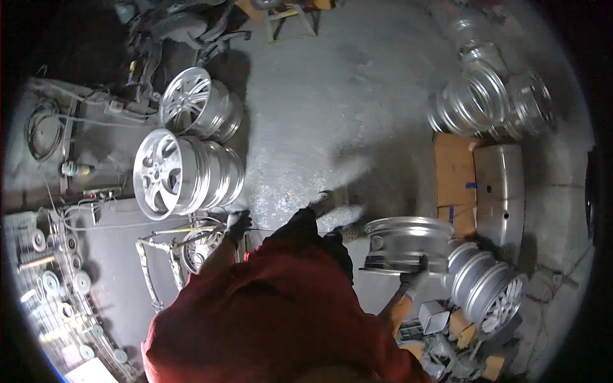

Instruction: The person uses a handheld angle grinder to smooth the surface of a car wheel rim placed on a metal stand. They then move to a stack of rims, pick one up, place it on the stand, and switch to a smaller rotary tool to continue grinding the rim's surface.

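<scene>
My right hand (415,279), in a grey glove with dark fingers, grips the lower edge of a silver wheel rim (405,237). The rim hangs at my right side, its barrel facing up in the picture. Its far side and part of my fingers cannot be seen. On the other side, my gloved left hand (239,225) hangs by my body with its fingers loosely apart and nothing visible in it. Just beyond that hand lies a row of polished wheel rims (191,175) on its side. A metal stand (171,258) with a spoked rim is beside my left forearm.
More rims (198,102) lie farther off at left; others are piled at far right (479,96) and beside my right arm (485,287). A flattened cardboard box (454,182) leans near a metal panel (499,191). Scraps (440,338) litter the lower right. Discs hang on a wire rack (73,281).
</scene>
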`<state>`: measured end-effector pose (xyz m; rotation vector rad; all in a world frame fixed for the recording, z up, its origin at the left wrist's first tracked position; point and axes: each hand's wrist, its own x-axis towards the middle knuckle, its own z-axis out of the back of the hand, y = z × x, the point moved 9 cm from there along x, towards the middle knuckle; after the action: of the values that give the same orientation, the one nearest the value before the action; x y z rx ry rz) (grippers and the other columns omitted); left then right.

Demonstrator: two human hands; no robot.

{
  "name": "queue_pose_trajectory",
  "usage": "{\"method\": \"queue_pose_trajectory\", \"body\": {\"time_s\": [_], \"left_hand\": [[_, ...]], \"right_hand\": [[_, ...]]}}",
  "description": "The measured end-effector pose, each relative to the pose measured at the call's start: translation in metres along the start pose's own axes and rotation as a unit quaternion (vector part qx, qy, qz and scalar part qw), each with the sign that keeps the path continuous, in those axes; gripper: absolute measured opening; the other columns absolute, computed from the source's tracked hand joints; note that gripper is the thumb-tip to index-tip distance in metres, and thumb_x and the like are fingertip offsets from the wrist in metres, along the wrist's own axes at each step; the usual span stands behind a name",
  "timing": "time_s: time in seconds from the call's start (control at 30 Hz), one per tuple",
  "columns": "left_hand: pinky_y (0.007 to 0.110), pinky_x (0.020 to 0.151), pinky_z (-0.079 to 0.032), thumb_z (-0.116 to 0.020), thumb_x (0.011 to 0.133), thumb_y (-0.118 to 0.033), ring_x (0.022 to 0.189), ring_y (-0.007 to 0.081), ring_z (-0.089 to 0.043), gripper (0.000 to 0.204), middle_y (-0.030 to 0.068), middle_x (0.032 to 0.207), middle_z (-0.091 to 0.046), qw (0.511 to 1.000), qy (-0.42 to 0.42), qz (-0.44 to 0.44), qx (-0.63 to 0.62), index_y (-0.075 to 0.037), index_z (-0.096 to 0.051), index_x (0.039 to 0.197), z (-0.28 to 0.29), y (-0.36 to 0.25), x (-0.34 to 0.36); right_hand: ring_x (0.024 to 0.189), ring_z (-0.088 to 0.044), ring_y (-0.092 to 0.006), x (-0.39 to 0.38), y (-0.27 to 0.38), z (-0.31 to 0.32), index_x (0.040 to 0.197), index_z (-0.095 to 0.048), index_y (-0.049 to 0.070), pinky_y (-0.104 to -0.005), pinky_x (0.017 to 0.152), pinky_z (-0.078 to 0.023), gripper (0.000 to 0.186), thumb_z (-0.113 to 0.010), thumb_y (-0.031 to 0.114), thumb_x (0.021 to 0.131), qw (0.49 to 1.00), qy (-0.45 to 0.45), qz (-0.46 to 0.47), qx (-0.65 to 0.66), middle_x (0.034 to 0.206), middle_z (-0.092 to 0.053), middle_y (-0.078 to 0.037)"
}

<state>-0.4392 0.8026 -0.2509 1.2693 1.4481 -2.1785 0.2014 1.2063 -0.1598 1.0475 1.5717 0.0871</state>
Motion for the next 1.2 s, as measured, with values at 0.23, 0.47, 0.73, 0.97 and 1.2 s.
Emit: {"method": "queue_pose_trajectory", "body": {"time_s": [0.23, 0.47, 0.73, 0.97, 1.2], "left_hand": [[0.039, 0.056, -0.053, -0.068, 0.096, -0.039, 0.069, 0.0222, -0.066, 0.029, 0.006, 0.087, -0.07, 0.978, -0.077, 0.171, -0.086, -0.012, -0.067, 0.105, 0.05, 0.115, -0.063], [0.032, 0.068, -0.056, -0.077, 0.094, -0.028, 0.081, 0.0152, -0.069, 0.027, 0.0043, 0.097, -0.073, 0.998, -0.006, 0.061, -0.035, -0.014, -0.069, 0.115, 0.006, 0.03, -0.02], [0.049, 0.096, -0.047, -0.068, 0.091, -0.034, 0.121, 0.0361, -0.055, 0.051, 0.019, 0.13, -0.055, 0.938, 0.05, 0.003, 0.342, -0.01, -0.054, 0.134, -0.081, -0.135, 0.061], [0.07, 0.114, -0.033, -0.064, 0.089, -0.04, 0.146, 0.0541, -0.037, 0.088, 0.0252, 0.167, -0.027, 0.852, 0.095, 0.076, 0.51, -0.016, -0.026, 0.165, -0.079, -0.139, 0.127], [0.072, 0.111, -0.033, -0.064, 0.09, -0.04, 0.144, 0.0575, -0.036, 0.086, 0.0258, 0.167, -0.024, 0.872, 0.078, 0.078, 0.477, -0.014, -0.027, 0.163, -0.068, -0.125, 0.159]], "right_hand": [[0.096, -0.067, -0.0253, 0.082, -0.079, -0.172, 0.115, -0.068, 0.008, -0.0438, 0.082, -0.055, 0.029, -0.067, 0.03, 0.096, 0.972, 0.082, -0.107, -0.194, 0.105, -0.068, -0.006], [0.078, -0.059, -0.0161, 0.142, -0.205, -0.322, 0.103, -0.067, 0.014, -0.0336, 0.069, -0.051, 0.011, -0.072, 0.015, 0.094, 0.944, 0.172, -0.09, -0.268, 0.083, -0.058, 0.002], [0.096, -0.062, -0.0169, 0.231, -0.414, -0.48, 0.109, -0.075, 0.002, -0.038, 0.089, -0.05, 0.023, -0.076, 0.016, 0.09, 0.881, 0.211, -0.047, -0.42, 0.1, -0.069, -0.004], [0.093, -0.063, -0.026, 0.265, -0.575, -0.602, 0.113, -0.065, 0.002, -0.0433, 0.085, -0.049, 0.028, -0.073, 0.012, 0.087, 0.674, 0.345, 0.107, -0.645, 0.102, -0.069, -0.011], [0.099, -0.067, -0.0347, 0.23, -0.693, -0.697, 0.119, -0.065, 0.003, -0.0483, 0.086, -0.052, 0.04, -0.074, 0.011, 0.081, 0.304, 0.446, 0.516, -0.666, 0.105, -0.069, -0.019]]}}
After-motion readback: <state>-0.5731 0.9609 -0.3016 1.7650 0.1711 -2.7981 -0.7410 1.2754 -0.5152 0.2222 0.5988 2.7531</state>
